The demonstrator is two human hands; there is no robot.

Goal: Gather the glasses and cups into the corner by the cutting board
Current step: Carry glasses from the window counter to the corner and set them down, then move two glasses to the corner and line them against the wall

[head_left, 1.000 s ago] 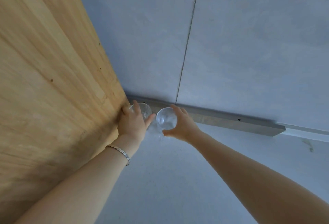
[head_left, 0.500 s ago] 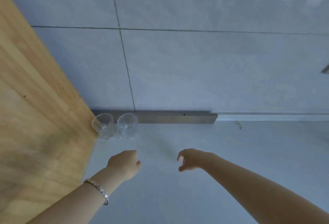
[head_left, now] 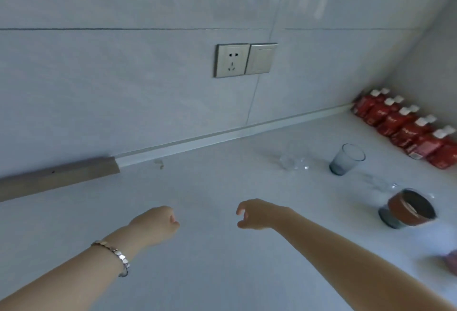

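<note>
Both my hands hover empty over the pale counter (head_left: 222, 273). My left hand (head_left: 155, 224), with a bracelet on its wrist, has its fingers loosely curled. My right hand (head_left: 257, 214) is half curled with thumb and fingers apart. To the right stand a blue-grey glass tumbler (head_left: 346, 160), a blurred clear glass (head_left: 291, 161) left of it, and a brown-banded cup (head_left: 409, 208) on a blue-grey base. Another clear glass (head_left: 380, 182) shows faintly behind that cup. The cutting board and the corner glasses are out of view.
Red bottles (head_left: 405, 128) with white caps line the right wall. A wall socket and switch (head_left: 244, 60) sit above the counter. A grey strip (head_left: 57, 177) runs along the wall's foot at left. A pinkish thing (head_left: 451, 263) pokes in at the right edge.
My hands let go of two clear glasses in the corner by the wooden board and drew back. The view swung right, so board and glasses left the frame and other cups appeared.
</note>
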